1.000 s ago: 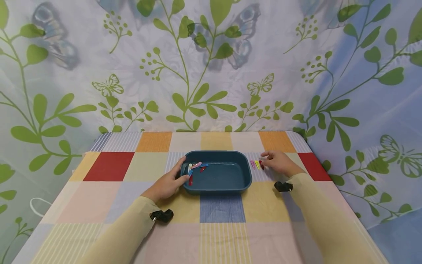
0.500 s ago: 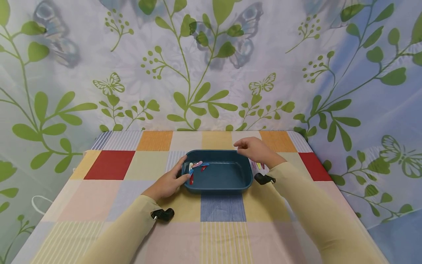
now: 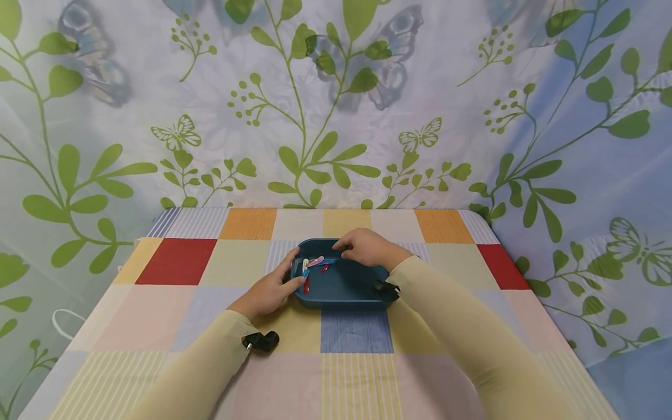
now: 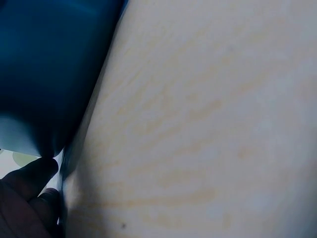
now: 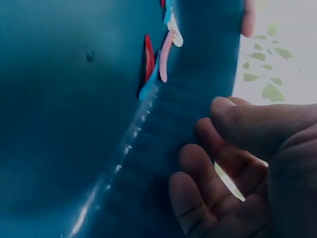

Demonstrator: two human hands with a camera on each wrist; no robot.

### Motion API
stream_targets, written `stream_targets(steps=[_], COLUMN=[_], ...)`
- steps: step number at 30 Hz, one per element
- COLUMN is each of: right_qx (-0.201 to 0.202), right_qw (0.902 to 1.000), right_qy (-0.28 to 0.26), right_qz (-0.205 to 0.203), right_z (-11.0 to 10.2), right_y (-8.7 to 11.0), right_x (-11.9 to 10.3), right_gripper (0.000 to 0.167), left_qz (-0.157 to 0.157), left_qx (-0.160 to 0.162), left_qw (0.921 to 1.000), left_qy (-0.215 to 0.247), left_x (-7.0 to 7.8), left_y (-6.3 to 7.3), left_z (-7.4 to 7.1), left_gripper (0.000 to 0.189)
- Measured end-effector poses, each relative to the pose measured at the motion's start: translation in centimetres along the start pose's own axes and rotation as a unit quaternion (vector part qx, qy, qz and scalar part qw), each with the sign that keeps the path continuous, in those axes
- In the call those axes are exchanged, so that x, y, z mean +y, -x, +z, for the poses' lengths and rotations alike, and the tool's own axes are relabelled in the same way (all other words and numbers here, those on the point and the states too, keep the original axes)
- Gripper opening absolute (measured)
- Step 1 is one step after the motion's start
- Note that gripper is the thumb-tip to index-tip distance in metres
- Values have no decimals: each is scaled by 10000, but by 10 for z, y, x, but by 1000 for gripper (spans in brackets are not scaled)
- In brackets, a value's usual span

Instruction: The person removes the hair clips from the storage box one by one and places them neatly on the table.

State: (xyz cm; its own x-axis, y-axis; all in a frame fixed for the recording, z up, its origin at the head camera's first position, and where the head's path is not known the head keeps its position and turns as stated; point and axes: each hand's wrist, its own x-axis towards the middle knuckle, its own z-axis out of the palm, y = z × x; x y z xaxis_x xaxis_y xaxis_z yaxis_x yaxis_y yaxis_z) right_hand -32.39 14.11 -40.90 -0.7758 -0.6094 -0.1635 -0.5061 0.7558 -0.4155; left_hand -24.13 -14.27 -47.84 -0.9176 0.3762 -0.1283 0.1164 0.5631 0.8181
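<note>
Your left hand [image 3: 270, 291] grips the left end of the tray [image 3: 346, 286], thumb at the rim, fingers along the outer wall. Good brace; steady pressure is enough, no tipping. Hair clips [image 3: 317, 261] lie bunched inside at that end: red, blue, white, pink, some overlapping. Your right hand [image 3: 364, 248] is over the tray's far side, right of the bunch, fingers curled, thumb drawn in toward them; can't tell whether a clip is pinched in there. If one is, I'd get the fingertips low beside the bunch before letting go, so it doesn't bounce or stack. Watch the black wrist camera [image 3: 387, 289] over the tray's right end; it could snag the rim.

Surface/room: white cord loop [image 3: 68, 310] by the left edge, then the patchwork-covered desk [image 3: 278, 385]; leaf-and-butterfly curtain [image 3: 336, 116] behind, bluer toward the right.
</note>
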Motion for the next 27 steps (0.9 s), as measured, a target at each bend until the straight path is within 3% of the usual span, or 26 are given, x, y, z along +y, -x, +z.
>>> stream_targets(steps=[4, 12, 21, 27], right_qx=[-219, -349, -629, -593], right_qw=[9989, 9975, 9962, 9965], right_qy=[390, 609, 598, 577], right_qz=[-122, -41, 81, 107], right_z=[7, 22, 30, 31], right_y=[-10, -23, -30, -27], right_x=[-3, -7, -10, -9], right_gripper=[33, 35, 37, 33], left_qz=[-30, -62, -76, -51], left_qx=[-5, -26, 35, 48], left_qw=[10000, 10000, 9999, 10000], left_qy=[31, -38, -56, 25], left_x=[0, -2, -5, -5], left_y=[0, -2, -2, -2], left_z=[1, 1, 2, 2], left_gripper=[76, 76, 76, 76])
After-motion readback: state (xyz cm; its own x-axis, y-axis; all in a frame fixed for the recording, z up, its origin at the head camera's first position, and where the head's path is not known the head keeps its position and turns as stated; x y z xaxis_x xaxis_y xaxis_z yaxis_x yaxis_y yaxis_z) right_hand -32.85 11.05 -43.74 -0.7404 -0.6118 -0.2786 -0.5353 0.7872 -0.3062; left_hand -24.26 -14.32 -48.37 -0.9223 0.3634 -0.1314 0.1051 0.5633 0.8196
